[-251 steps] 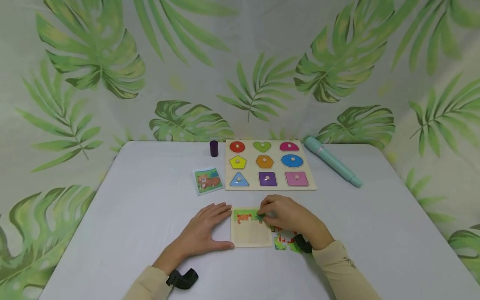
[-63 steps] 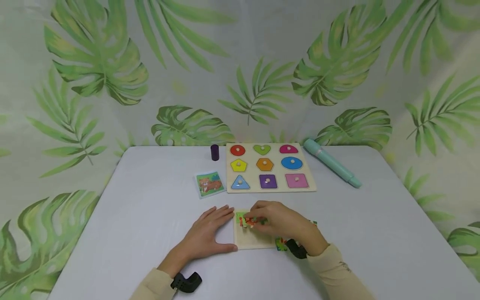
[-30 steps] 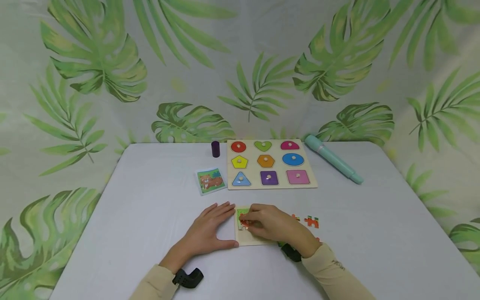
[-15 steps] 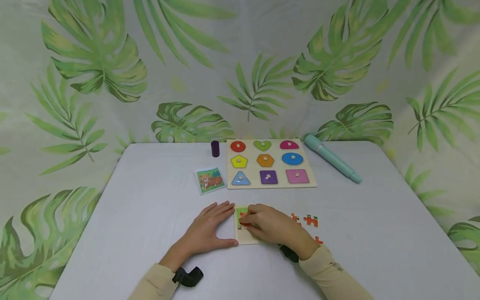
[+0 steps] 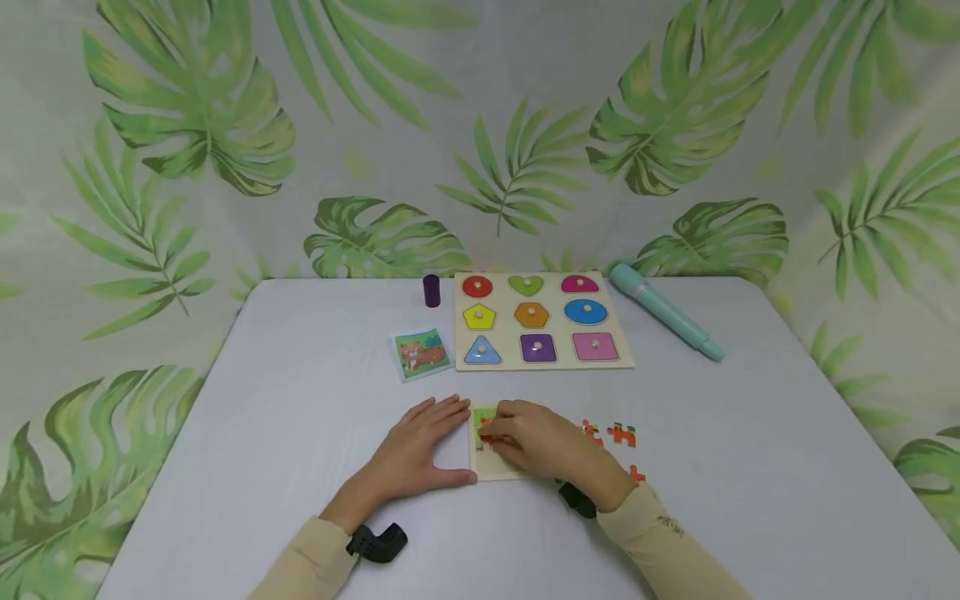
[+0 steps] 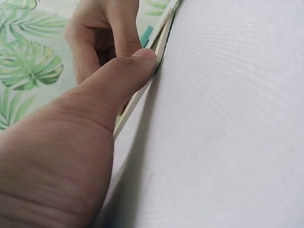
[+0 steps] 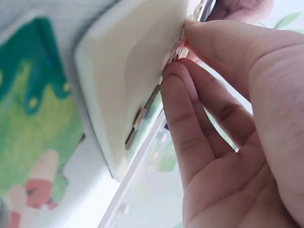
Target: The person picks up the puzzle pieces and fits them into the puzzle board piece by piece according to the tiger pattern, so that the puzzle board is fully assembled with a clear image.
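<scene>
A small wooden puzzle board (image 5: pixel 492 470) lies in front of me, with green and orange pieces along its far part and bare wood nearer. My left hand (image 5: pixel 416 446) lies along the board's left side, fingers spread, thumb against the near left corner. Over the board, my right hand (image 5: pixel 551 446) pinches an orange jigsaw puzzle piece (image 7: pixel 178 50) between thumb and fingertips, down at the board's surface near the left side. The fingers hide most of that piece in the head view. Loose puzzle pieces (image 5: pixel 622 433) lie right of the board, some covered by my right wrist.
Behind the board is a larger shape puzzle (image 5: pixel 502 333) with knobbed coloured shapes. A bear picture card (image 5: pixel 422 354) lies to its left, near a dark purple cylinder (image 5: pixel 432 291). A mint-green tube-shaped object (image 5: pixel 667 312) lies back right.
My right hand has gone from the board's far right corner to its left part, uncovering loose pieces at the right. Over the last second it barely moves; my left hand keeps its place.
</scene>
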Motion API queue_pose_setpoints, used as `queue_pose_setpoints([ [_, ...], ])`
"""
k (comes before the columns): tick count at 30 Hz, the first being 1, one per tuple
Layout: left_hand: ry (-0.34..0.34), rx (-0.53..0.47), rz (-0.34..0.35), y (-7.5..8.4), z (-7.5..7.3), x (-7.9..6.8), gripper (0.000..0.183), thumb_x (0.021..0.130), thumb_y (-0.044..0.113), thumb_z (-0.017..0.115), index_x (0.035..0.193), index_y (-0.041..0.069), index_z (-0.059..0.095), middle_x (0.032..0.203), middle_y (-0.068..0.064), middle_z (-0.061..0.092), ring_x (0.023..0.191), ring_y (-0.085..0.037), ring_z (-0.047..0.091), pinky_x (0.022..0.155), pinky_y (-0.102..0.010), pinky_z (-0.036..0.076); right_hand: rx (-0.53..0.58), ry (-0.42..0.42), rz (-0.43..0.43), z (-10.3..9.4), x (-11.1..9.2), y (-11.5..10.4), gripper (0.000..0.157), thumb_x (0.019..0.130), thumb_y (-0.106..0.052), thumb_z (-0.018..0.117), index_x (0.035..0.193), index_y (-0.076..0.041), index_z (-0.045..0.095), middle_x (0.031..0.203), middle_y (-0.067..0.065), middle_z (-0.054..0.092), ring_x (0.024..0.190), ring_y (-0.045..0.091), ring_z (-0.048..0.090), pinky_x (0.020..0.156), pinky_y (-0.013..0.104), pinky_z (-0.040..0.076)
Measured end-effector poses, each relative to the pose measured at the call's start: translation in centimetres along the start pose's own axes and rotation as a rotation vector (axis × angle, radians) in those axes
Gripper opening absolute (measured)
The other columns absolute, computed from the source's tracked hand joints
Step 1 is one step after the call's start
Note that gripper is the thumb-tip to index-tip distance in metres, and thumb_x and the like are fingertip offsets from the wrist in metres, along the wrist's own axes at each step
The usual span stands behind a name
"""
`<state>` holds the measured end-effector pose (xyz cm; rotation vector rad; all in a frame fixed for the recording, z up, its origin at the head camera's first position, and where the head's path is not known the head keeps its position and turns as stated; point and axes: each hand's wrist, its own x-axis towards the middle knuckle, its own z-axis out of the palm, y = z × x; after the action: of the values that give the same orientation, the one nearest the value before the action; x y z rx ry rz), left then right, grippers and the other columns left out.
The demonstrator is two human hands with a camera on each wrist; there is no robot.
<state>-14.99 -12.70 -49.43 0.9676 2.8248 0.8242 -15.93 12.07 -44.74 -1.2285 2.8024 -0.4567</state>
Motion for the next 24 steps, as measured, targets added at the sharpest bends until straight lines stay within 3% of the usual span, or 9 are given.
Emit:
queue_pose_setpoints([
  [9, -0.009, 0.008, -0.012, -0.1, 0.0, 0.0, 0.094, 0.084, 0.067, 0.074, 0.155, 0.011, 0.048, 0.164, 0.001, 0.041, 0.156, -0.017, 0.03, 0.131, -0.043, 0.018, 0.014, -0.006, -0.016, -0.3, -0.4, 0.1, 0.032, 0.096, -0.025, 0.075, 0.126, -0.013, 0.075, 0.117, 0.0, 0.071, 0.105, 0.014, 0.068, 0.094, 0.033, 0.06],
  [16, -0.005, 0.012, -0.014, 0.0, -0.2, 0.2, 0.095, 0.083, 0.067, 0.074, 0.155, 0.01, 0.048, 0.164, 0.001, 0.042, 0.155, -0.017, 0.03, 0.13, -0.043, 0.018, 0.057, -0.023, 0.055, -1.6, -1.4, 0.5, 0.034, 0.098, -0.025, 0.072, 0.131, -0.019, 0.072, 0.121, -0.001, 0.07, 0.109, 0.014, 0.067, 0.097, 0.035, 0.06],
  [24, 0.004, -0.003, -0.01, 0.2, -0.1, 0.2, 0.095, 0.082, 0.067, 0.076, 0.153, 0.01, 0.05, 0.162, 0.001, 0.044, 0.155, -0.018, 0.032, 0.13, -0.043, 0.019, 0.071, 0.003, 0.111, -2.8, -2.6, 0.9, 0.034, 0.097, -0.024, 0.074, 0.13, -0.017, 0.072, 0.121, 0.0, 0.072, 0.112, 0.015, 0.067, 0.098, 0.037, 0.06],
])
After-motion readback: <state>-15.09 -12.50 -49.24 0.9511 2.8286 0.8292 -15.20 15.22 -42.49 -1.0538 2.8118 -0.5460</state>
